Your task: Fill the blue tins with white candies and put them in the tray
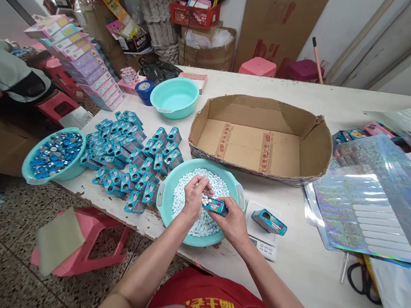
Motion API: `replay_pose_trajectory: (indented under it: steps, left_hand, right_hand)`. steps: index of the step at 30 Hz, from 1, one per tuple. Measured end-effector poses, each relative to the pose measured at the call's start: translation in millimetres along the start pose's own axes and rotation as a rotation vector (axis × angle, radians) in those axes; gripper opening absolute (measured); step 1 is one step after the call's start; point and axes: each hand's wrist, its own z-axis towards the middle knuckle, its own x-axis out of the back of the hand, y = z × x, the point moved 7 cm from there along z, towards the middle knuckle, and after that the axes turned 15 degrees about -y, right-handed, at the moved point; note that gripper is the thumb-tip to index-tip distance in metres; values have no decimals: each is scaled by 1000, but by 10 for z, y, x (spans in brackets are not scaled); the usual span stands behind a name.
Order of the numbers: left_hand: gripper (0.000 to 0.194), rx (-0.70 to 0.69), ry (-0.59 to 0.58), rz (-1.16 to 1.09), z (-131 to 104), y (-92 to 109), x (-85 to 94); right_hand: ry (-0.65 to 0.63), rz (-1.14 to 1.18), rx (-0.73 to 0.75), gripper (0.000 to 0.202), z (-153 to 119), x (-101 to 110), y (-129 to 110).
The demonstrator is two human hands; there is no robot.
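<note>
My right hand grips a small teal tin over a teal basin full of small white candies. My left hand hovers at the tin's left end with pinched fingers, holding a few white candies as far as I can tell. Another teal tin lies on a small white scale just right of the basin. A heap of several teal tins lies to the left on the white table.
An open cardboard tray sits behind the basin. A teal bowl of blue lids stands at the left table edge, another teal bowl farther back. Holographic sheets and scissors lie right. A pink stool stands below.
</note>
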Motion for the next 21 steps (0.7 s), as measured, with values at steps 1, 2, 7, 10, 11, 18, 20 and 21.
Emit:
replay_pose_trajectory:
  steps: [1, 2, 7, 10, 11, 18, 20, 21]
  left_hand:
    - [31, 5, -7, 2, 0, -6, -6]
    - [31, 7, -10, 4, -3, -12, -11]
    - [26, -4, -26, 18, -44, -50, -78]
    - [27, 3, -47, 5, -80, 3, -159]
    - [28, -3, -47, -11, -86, 44, -168]
    - [32, 38, 43, 490, 79, 59, 342]
    - [27, 225, 39, 947, 111, -183, 521]
    - [26, 322, 13, 1157, 101, -330, 570]
  right_hand:
    - [3, 3, -1, 24, -2, 7, 8]
    - [4, 8, 2, 24, -4, 10, 15]
    - [10, 6, -22, 24, -3, -6, 47]
    - [1, 13, -30, 23, -15, 0, 6]
    - [10, 31, -15, 23, -31, 21, -22]
    - [119, 147, 65, 28, -192, 219, -73]
    - [132, 162, 69, 30, -205, 250, -45]
    - [138, 166, 82, 31, -207, 265, -45]
